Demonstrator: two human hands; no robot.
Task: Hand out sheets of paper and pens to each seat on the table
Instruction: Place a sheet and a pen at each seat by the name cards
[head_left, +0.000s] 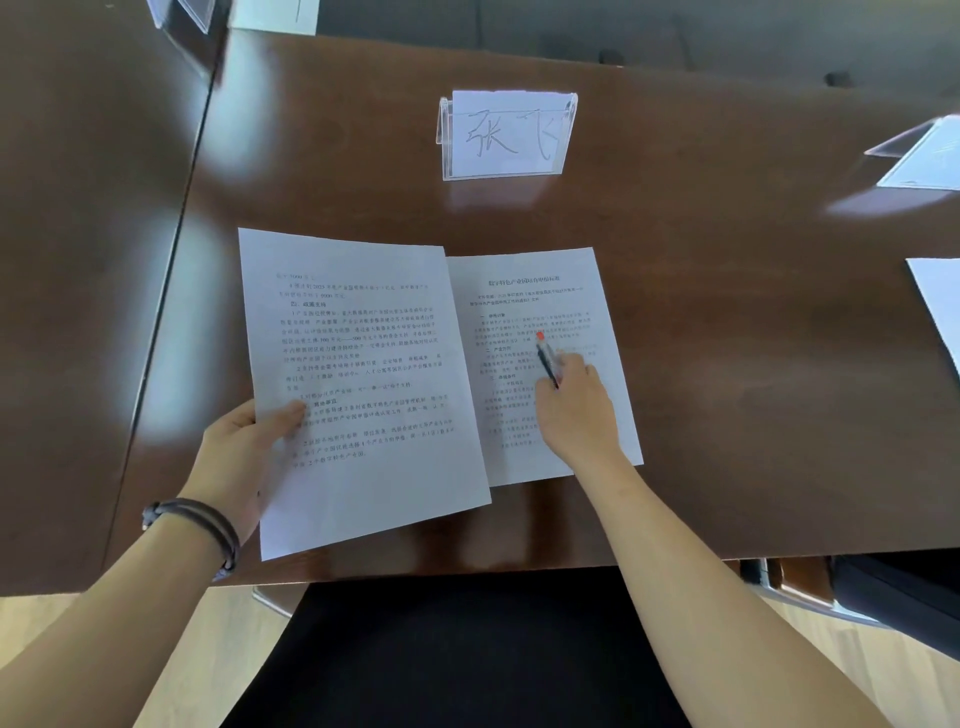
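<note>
A printed sheet of paper lies flat on the dark brown table in front of a clear name-card holder. My right hand rests on that sheet and is closed around a black pen with a red cap, tip end toward me. My left hand grips a stack of printed sheets by its left edge, thumb on top, held just above the table and overlapping the flat sheet's left side.
Another sheet and a second name-card holder sit at the right edge. A third holder and paper lie at the far left. A black chair seat is below the table's near edge.
</note>
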